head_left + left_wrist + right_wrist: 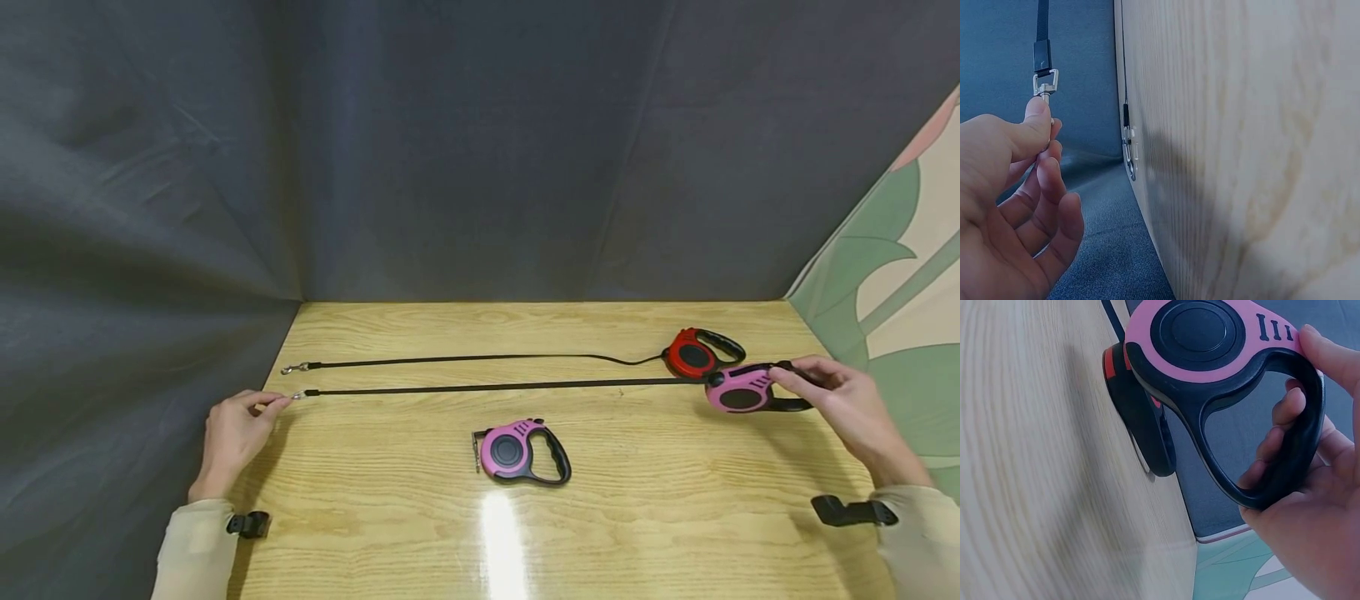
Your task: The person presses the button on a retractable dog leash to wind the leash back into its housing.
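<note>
The left hand (238,433) pinches a metal clip (1046,86) between thumb and index finger, the two tips closed together; its other fingers are loosely bent and spread apart below. In the left wrist view the clip's swivel end and square ring show just above the thumb tip, while its lower part is hidden by the thumb. From that clip a black strap (495,387) runs straight across to the pink leash casing (738,398), which the right hand (847,408) carries above the wooden table (360,517). The right fingers (1288,406) are curled round the black handle (1304,444), their tips showing inside the loop, and the thumb lies at the top of the handle against the edge of the pink shell, beside the bone-shaped marks; whether it presses a button cannot be told. The casing's round body sits ahead of these fingers, on the side towards the left hand. Just beyond it lies a red leash casing (688,357), its own thin cord (465,358) laid out across the table to a second clip (294,368) near the left fingertips but apart from them. A second pink leash (506,451) lies between the hands, nearer the person, touched by neither.
</note>
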The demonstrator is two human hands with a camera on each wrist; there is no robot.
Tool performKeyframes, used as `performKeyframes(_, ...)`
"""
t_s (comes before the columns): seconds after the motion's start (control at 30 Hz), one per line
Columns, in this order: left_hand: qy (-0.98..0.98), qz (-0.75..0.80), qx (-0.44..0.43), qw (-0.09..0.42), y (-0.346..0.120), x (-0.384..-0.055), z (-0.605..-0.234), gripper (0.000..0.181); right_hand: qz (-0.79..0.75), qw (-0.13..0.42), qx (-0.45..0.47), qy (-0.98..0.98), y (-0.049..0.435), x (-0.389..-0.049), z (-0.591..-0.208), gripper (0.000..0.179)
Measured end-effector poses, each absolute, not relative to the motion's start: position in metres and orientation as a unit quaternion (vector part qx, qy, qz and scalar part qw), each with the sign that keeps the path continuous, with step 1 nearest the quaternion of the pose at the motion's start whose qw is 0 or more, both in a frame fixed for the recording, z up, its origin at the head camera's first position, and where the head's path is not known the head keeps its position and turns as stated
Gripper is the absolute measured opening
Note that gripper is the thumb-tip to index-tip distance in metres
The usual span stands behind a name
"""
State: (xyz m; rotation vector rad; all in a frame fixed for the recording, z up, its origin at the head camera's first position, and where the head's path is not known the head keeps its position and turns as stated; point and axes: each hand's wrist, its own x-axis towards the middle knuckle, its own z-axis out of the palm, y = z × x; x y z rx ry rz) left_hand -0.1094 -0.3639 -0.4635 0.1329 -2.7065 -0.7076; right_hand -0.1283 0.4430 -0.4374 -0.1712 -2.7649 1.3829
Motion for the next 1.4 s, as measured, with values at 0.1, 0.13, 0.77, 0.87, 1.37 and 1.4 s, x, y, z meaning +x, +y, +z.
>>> performKeyframes(0.1, -0.953, -0.247, 0.048, 0.168, -0.363, -0.109, -0.463, 0.025, 0.447, 0.024, -0.053, -0.893, 0.441, -0.129, -0.437, 0.006)
performKeyframes(0.13, -0.953, -0.247, 0.048, 0.167, -0.362, -0.109, -0.463, 0.025, 0.447, 0.024, -0.05, -0.893, 0.441, -0.129, -0.438, 0.006)
performKeyframes(0.77, -0.953, -0.248, 0.049, 0.164, -0.363, -0.111, -0.466, 0.024, 0.481, 0.02, -0.025, -0.876, 0.435, -0.132, -0.438, 0.006)
performKeyframes(0.87, -0.953, -0.248, 0.047, 0.17, -0.362, -0.111, -0.466, 0.023, 0.478, 0.014, -0.024, -0.878, 0.433, -0.133, -0.438, 0.007)
performKeyframes(1.37, -0.951, -0.251, 0.047, 0.176, -0.362, -0.109, -0.466, 0.02, 0.45, 0.013, -0.021, -0.892, 0.424, -0.133, -0.438, 0.011)
performKeyframes(1.4, -0.951, -0.252, 0.047, 0.176, -0.362, -0.109, -0.466, 0.02, 0.452, 0.015, -0.02, -0.892, 0.423, -0.133, -0.439, 0.01)
